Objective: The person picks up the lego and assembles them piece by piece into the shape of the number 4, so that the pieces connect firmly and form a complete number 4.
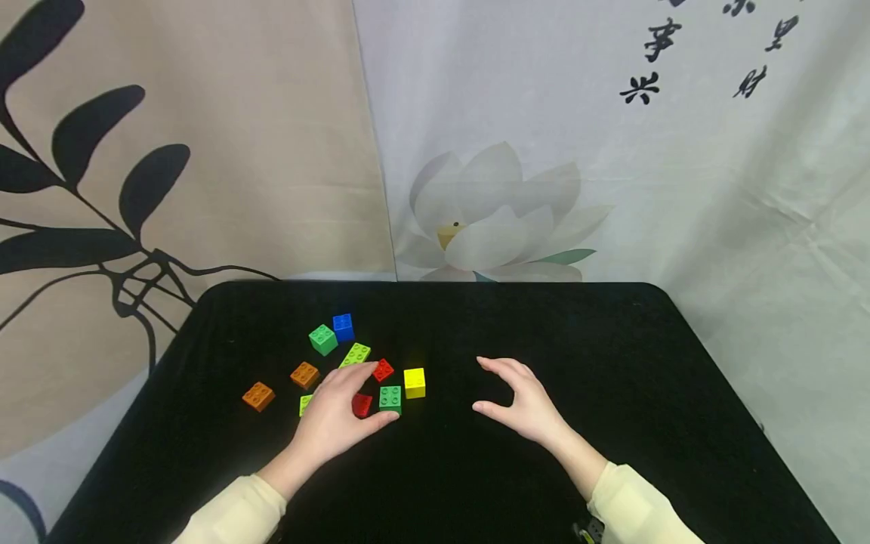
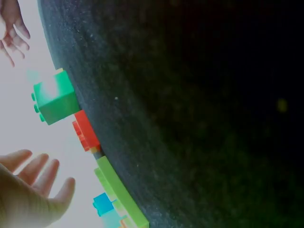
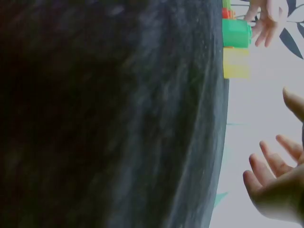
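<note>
My left hand [image 1: 329, 415] hovers over the left group of toy bricks, fingers and thumb spread with nothing between them. Its thumb tip lies close to a green brick [image 1: 390, 398]; whether they touch I cannot tell. Partly behind this hand are a red brick [image 1: 362, 406], a lime brick [image 1: 305, 406] and a longer lime brick [image 1: 356, 353]. Another red brick [image 1: 384, 369] and a yellow brick [image 1: 414, 383] sit just right of its fingertips. My right hand [image 1: 526, 404] is held apart from the bricks, thumb and fingers parted around nothing; the right wrist view shows its fingers [image 3: 270, 161] spread.
Two orange bricks, one nearer [image 1: 305, 375] and one further left [image 1: 258, 397], lie left of my left hand. Toward the back, a green brick [image 1: 322, 339] stands beside a blue brick [image 1: 343, 326]. Everything rests on a black table [image 1: 578, 332] before a printed cloth backdrop [image 1: 285, 151].
</note>
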`<state>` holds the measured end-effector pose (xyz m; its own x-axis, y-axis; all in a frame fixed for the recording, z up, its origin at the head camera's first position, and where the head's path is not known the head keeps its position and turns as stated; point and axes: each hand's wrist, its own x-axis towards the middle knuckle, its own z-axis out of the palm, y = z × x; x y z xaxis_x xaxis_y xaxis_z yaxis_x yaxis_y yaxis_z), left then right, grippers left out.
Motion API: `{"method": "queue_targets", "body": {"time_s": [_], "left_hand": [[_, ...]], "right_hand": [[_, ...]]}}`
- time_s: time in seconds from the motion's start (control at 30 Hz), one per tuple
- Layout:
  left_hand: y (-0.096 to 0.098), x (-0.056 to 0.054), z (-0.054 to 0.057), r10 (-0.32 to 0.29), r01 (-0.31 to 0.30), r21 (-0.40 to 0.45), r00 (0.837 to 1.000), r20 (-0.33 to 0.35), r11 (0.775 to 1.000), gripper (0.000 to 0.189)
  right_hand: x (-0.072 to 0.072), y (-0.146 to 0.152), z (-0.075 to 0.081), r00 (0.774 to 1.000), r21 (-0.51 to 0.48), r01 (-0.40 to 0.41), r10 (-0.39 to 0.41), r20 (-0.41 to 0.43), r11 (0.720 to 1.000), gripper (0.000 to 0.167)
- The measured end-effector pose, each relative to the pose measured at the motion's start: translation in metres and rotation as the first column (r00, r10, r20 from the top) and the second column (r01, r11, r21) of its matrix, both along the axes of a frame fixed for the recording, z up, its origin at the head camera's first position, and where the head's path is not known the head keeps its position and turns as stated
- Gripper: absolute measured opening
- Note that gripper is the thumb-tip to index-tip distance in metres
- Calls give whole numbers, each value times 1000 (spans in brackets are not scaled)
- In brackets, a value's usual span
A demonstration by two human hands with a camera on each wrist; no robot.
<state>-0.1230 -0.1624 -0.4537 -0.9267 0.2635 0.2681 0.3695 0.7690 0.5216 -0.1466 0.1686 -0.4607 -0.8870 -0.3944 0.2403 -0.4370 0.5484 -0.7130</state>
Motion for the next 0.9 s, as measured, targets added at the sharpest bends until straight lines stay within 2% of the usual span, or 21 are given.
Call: {"method": "queue_targets", "body": {"time_s": [0.2, 0.4, 0.67, 0.9], "left_hand": [[-1, -1, -1, -17, 13, 125, 999, 30, 992, 73], [-3, -3, -6, -54, 44, 162, 997, 54, 986, 70], [-3, -7, -13, -82, 59, 187, 990, 117, 980, 66], [-2, -10, -15, -100, 66, 219, 984, 148, 974, 60]], "right_hand": [[-5, -17, 0, 996, -47, -77, 79, 46, 996, 64], [-10, -30, -4, 983, -95, -156, 164, 81, 983, 62], [-21, -44, -5, 959, -138, -145, 173, 222, 980, 63], [-27, -56, -10, 950, -170, -166, 203, 235, 971, 64]]}}
